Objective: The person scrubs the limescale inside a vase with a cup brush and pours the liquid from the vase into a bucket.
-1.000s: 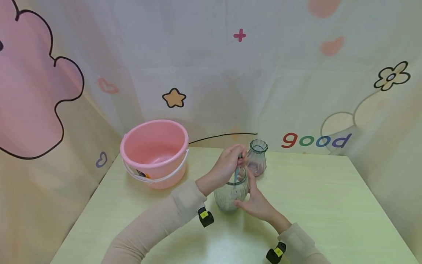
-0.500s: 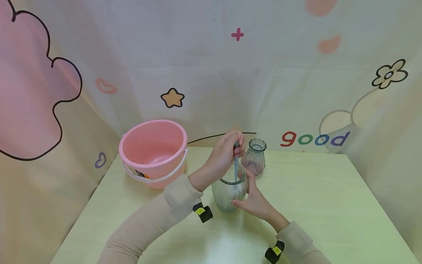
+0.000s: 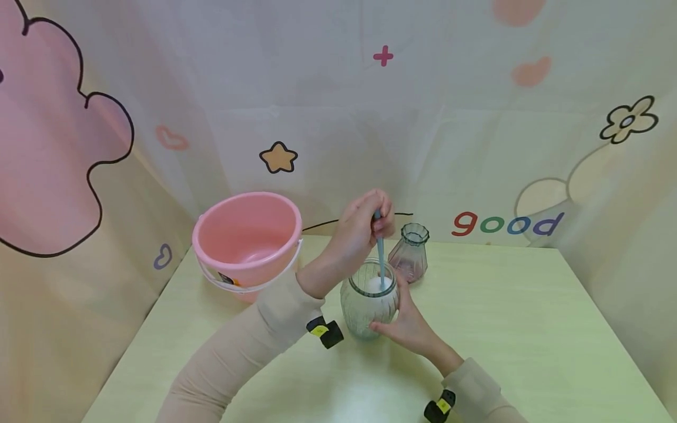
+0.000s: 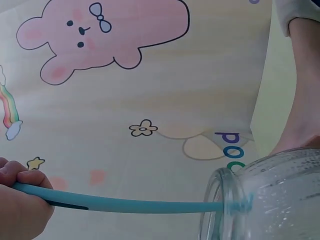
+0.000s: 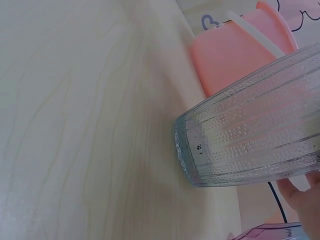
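My left hand (image 3: 365,226) grips the blue handle of a bottle brush (image 3: 381,252) from above. The handle runs down into the mouth of a ribbed clear glass jar (image 3: 365,311), where the brush's white head shows just inside the rim. In the left wrist view, the fist (image 4: 25,200) closes on the end of the long blue handle (image 4: 130,205), which passes through the jar's mouth. My right hand (image 3: 412,326) holds the jar's right side, thumb at the front and fingers behind. In the right wrist view, the jar (image 5: 250,130) shows its dimpled wall, with fingertips (image 5: 300,197) beneath it.
A pink bucket (image 3: 291,205) with a white handle stands at the back left of the pale green table (image 3: 518,329). Close behind the jar stands a smaller glass vase (image 3: 412,255), tinted purple toward its base. A printed curtain (image 3: 338,106) hangs behind the table.
My left hand has risen in steps, drawing the brush upward, so more handle shows and the white head appears near the jar's mouth. My right hand and the jar stay nearly in place.
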The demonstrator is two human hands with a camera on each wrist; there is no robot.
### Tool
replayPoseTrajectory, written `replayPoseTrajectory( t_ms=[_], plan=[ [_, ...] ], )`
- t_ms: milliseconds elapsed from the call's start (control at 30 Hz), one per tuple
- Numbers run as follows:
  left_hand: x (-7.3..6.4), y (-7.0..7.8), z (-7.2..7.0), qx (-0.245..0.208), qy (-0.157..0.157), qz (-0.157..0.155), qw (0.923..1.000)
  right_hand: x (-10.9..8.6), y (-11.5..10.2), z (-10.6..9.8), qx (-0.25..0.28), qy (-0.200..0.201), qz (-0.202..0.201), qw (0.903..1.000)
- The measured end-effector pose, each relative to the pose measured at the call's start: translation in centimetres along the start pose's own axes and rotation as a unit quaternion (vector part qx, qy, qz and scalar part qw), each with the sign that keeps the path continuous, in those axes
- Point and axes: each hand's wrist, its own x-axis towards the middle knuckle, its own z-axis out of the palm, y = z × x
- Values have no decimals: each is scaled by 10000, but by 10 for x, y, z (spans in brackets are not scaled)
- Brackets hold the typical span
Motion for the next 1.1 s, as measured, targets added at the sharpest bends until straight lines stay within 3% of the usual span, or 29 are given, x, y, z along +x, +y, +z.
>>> replayPoseTrajectory(
  t_ms=[233,467,667,833,1100],
  plan=[
    [-1,-13,-1,109,6,19,9999,1,-2,-1,4,-16,-90,10000],
    [-9,-43,-6,638,104,-631,9959,0,-1,-1,-121,0,-132,9998],
    [-14,-63,-11,910,61,-904,9917,-3,0,0,-234,-3,-64,9997],
    [-19,-60,-9,1032,60,-1070,9889,-4,0,1,-252,32,-16,9997],
    [-22,-48,-2,1092,122,-1052,9884,-3,-1,1,-209,81,61,9997]
  ],
)
